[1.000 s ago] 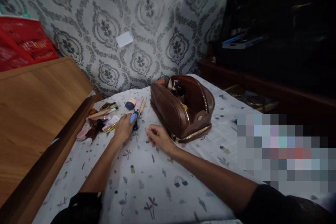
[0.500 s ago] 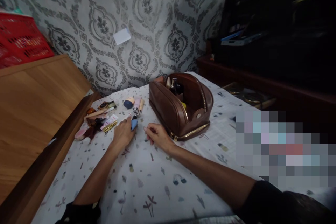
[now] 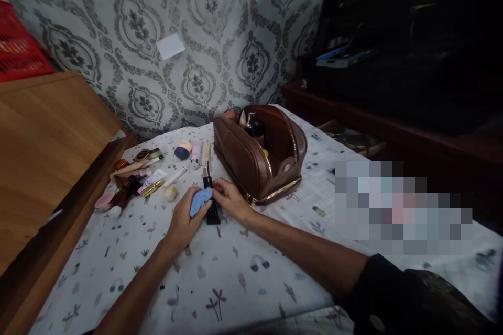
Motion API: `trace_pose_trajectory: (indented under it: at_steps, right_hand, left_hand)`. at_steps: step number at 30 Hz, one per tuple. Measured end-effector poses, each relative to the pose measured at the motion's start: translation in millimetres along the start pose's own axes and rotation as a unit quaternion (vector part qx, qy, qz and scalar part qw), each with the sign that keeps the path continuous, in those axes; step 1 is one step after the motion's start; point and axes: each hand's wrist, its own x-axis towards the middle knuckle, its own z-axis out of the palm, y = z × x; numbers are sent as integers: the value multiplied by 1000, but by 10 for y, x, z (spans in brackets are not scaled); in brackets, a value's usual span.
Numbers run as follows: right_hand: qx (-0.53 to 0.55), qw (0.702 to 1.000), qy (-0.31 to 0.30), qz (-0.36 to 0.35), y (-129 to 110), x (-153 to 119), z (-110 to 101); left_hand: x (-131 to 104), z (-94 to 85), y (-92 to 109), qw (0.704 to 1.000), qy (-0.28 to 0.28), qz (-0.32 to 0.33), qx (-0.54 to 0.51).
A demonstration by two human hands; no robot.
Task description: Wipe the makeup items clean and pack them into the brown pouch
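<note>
My left hand (image 3: 188, 215) is closed round a light blue cloth (image 3: 200, 201) and a long black item (image 3: 212, 213), which points away from me over the sheet. Pinched at the right side of the black item is my right hand (image 3: 231, 200). Beyond my right hand stands an unzipped brown bag (image 3: 239, 159) with dark bottles (image 3: 256, 128) inside. Left of my hands lie a small cream ball (image 3: 170, 193), a white tube (image 3: 177, 176), a gold tube (image 3: 152, 188) and a pink round compact (image 3: 105, 200).
A dark-blue-and-beige jar (image 3: 183, 151) and a pink tube (image 3: 196, 153) lie beyond my hands. Wooden furniture (image 3: 51, 125) with a red basket (image 3: 23, 55) borders the left side. A patterned wall rises behind. Part of the right side is pixelated.
My left hand has drawn back toward me, and the long black item now shows between my hands. My right hand has closed on its side. The camera view has shifted slightly.
</note>
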Motion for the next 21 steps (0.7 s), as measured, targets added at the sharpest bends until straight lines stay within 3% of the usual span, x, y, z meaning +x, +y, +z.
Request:
trace_pose_trajectory:
  at_steps: [5,6,10,15,18,21]
  right_hand:
    - [19,998,-51,14,-96,-121,57]
    - [21,998,-64,14,-114,-144,68]
    - [5,996,-83,13,-153,-197,87]
    - [25,991,-118,58,-98,-178,90]
    - [61,983,-144,96,-75,-159,86]
    - [86,972,-184,116,-92,-160,75]
  left_hand:
    - [75,-62,21,990,137,-39,3]
    - [100,-86,28,989,143,-45,1]
    - [177,-165,48,995,79,-37,-42]
    - [177,-192,-35,982,120,-92,-111]
    - [167,-180,-104,957,132,-174,-190]
    - [171,-154,-105,914,157,-241,-284]
